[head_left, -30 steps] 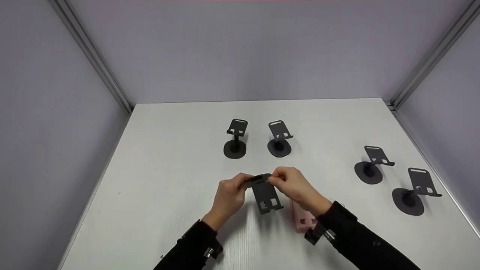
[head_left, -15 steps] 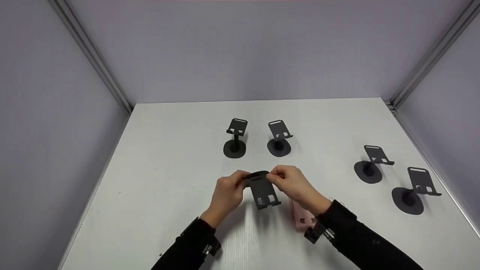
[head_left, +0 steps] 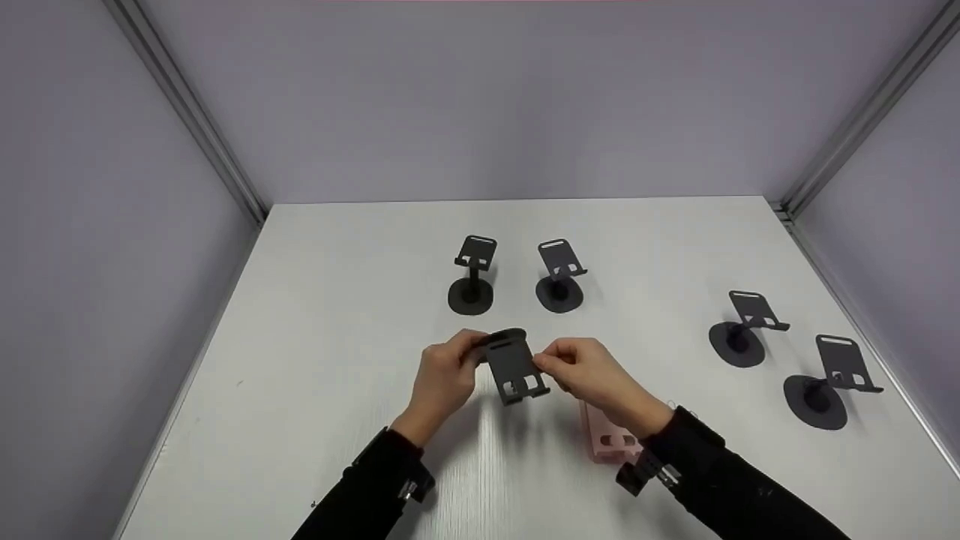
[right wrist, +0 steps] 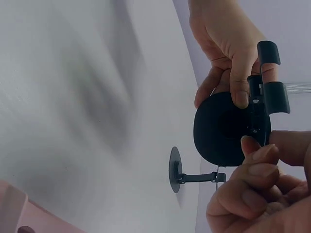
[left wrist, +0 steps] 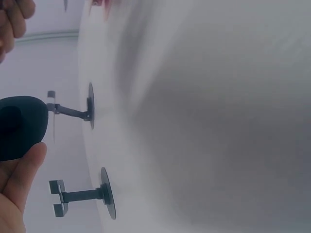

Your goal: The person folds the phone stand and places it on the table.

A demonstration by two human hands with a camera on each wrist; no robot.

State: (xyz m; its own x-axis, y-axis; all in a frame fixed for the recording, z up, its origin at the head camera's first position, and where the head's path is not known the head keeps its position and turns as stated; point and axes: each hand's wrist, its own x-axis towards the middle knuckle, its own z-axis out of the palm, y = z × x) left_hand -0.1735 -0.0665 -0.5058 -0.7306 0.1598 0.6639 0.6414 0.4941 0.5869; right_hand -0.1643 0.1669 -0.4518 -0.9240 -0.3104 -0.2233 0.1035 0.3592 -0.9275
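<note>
A black phone stand [head_left: 512, 367] is held above the table, its slotted plate facing the head camera. My left hand [head_left: 444, 379] grips the stand's rounded base [right wrist: 218, 128]; in the right wrist view its thumb lies on the base. At the plate's right edge, my right hand [head_left: 589, 375] pinches the stand with thumb and forefinger, the other fingers curled. The left wrist view shows the base [left wrist: 22, 126] between the left fingertips, and part of the right hand [left wrist: 14, 22] at the top corner.
Two similar stands [head_left: 470, 277] [head_left: 559, 277] stand upright behind the hands. Two more stands [head_left: 742, 330] [head_left: 825, 382] are at the right side. A pink object with oval holes [head_left: 611, 435] lies partly under the right forearm. Grey walls [head_left: 480, 97] enclose the white table [head_left: 322, 315].
The held phone stand and my left hand have moved left and slightly up. The right fingers have gone from the plate's top corner to lower on its right edge.
</note>
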